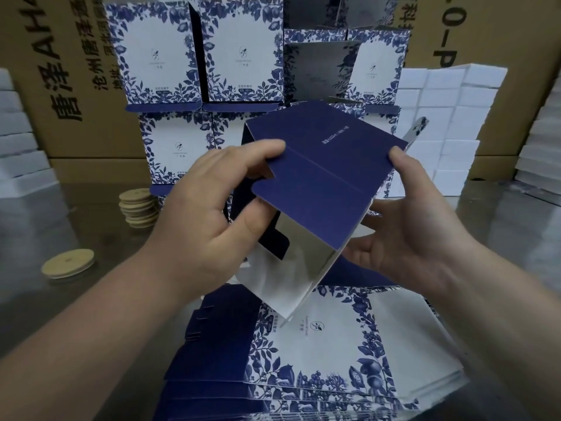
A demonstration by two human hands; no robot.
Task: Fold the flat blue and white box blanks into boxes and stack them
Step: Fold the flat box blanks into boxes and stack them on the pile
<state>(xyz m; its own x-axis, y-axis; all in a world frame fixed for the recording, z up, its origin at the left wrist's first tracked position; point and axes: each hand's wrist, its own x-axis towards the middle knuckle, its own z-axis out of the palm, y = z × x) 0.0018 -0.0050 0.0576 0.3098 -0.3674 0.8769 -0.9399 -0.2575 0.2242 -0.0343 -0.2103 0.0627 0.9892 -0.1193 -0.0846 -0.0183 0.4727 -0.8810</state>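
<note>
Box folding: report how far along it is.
Done: several folded boxes stand stacked at the back. In hand: the left hand and right hand grip a half-formed box, its near end open. Left: a pile of flat blanks lies in front, so plenty remains.

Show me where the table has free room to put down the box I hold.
Bare table lies left, between the lid stack and the single lid. More lies right, between the right hand and the white blocks. The middle is crowded: folded boxes behind, blanks in front.
</note>
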